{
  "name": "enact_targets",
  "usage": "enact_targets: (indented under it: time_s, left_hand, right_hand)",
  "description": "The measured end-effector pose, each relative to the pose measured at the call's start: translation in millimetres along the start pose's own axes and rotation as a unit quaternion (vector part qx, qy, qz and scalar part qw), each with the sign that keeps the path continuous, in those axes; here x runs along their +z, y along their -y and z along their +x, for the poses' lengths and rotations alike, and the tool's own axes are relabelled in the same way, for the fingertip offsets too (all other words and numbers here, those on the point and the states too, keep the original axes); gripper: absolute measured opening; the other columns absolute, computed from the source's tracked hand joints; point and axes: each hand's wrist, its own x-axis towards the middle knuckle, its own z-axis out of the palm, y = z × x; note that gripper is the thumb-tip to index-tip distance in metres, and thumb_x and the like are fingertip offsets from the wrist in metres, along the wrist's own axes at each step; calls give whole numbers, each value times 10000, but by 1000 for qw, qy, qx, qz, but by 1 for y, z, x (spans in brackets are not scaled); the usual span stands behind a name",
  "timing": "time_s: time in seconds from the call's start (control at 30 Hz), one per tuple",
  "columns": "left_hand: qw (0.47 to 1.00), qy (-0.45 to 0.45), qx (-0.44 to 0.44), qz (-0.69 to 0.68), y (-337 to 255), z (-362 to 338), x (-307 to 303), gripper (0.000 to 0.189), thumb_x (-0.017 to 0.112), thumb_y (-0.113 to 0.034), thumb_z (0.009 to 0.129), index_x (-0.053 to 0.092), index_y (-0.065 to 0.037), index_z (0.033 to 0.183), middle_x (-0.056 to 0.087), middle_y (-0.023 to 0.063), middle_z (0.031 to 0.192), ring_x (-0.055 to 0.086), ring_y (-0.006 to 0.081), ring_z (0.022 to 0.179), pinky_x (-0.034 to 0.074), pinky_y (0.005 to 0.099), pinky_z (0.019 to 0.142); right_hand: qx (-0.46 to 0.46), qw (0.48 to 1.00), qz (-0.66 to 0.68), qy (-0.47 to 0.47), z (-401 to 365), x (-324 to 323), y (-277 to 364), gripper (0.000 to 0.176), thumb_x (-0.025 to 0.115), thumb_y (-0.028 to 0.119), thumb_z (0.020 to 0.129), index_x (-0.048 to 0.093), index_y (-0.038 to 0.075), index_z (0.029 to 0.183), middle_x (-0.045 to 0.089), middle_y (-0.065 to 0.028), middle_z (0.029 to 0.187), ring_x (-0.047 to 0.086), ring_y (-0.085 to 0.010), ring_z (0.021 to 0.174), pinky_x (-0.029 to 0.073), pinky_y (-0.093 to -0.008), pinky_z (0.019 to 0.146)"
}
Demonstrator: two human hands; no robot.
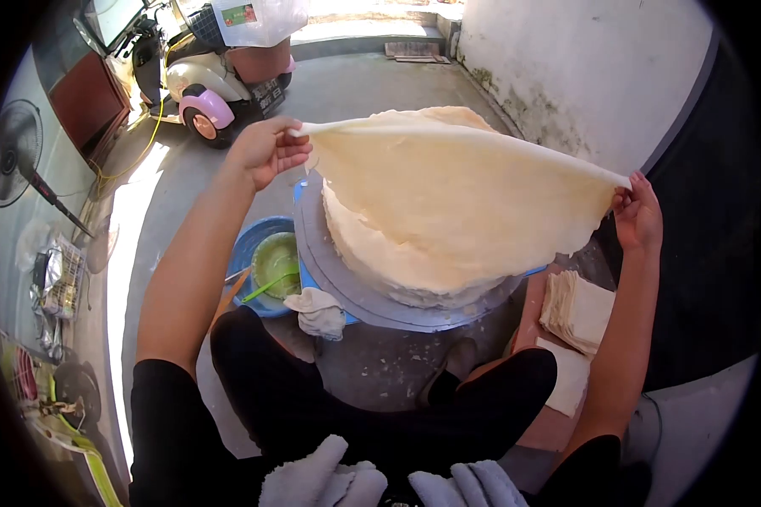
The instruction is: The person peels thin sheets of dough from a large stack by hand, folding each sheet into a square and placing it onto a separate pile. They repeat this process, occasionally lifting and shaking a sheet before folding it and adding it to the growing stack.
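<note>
A wide, thin, pale sheet of dough (473, 198) hangs stretched between my two hands. My left hand (271, 152) pinches its upper left corner, the other fingers loosely curled. At the far right end, my right hand (638, 215) grips the opposite corner. The raised edge is pulled nearly straight, and the lower part droops over a thick round stack of similar sheets (368, 262). Much of that stack is hidden behind the held sheet. It rests on a grey round board (317, 241) above a blue stool or table (299, 193).
Left of the board, a blue basin (247, 241) holds a green bowl (275, 262) with a green-handled utensil. A crumpled white cloth (317, 313) lies at the board's near edge. Cut squares (575, 313) are piled on a reddish board at right. A scooter (211, 84) and fan (15, 152) stand farther left.
</note>
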Motion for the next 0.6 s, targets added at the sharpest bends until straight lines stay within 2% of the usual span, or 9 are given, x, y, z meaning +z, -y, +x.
enact_targets:
  time_s: [0.13,0.17,0.33,0.4,0.47,0.53,0.6]
  left_hand:
    - [999,-14,48,-10,-32,20,8,146,688,-155,880,621,-28,908,664,97,905,682,180,809,604,275,736]
    - [998,-28,58,-14,-38,21,10,194,631,-114,917,600,42,1026,664,146,969,690,221,896,608,312,782]
    - [990,-39,127,-45,-31,0,-3,200,623,-125,921,580,24,1048,678,132,958,698,214,864,602,300,774]
    - [994,12,102,-22,-3,-11,-20,185,601,-133,936,569,-1,1062,682,128,960,703,216,848,601,306,741]
    - [997,15,70,28,39,-23,-29,169,609,-150,936,577,-35,1056,693,90,926,705,162,787,590,258,674]
    - [997,13,-34,75,87,-24,-40,151,599,-123,930,569,-45,1056,700,109,908,711,177,763,598,283,642]
    - [989,8,-101,109,131,-21,-49,158,611,-123,920,560,-45,1048,702,127,896,715,203,747,602,301,625]
  right_hand:
    - [36,999,13,-17,52,18,1,219,680,83,914,560,39,1092,606,-52,895,605,-139,793,535,-262,674]
    - [31,999,11,-17,56,25,4,233,688,80,908,563,39,1099,604,-48,896,604,-140,808,536,-266,687]
    - [-36,999,0,16,18,43,15,225,656,102,931,564,39,1127,602,-31,904,606,-134,823,528,-265,706]
    - [-13,999,-40,-1,-8,27,-3,192,636,101,939,569,62,1115,608,-12,910,608,-120,788,515,-254,690]
    - [31,996,-82,-25,-29,-5,-39,161,634,92,937,576,78,1087,618,-11,901,612,-111,746,505,-249,644]
    - [91,987,-127,-48,-55,-33,-83,180,642,56,890,579,76,1058,638,-24,847,607,-127,652,486,-262,561]
    - [167,965,-189,-70,-73,-56,-121,213,655,57,855,578,75,1052,638,-30,834,602,-147,612,476,-261,538]
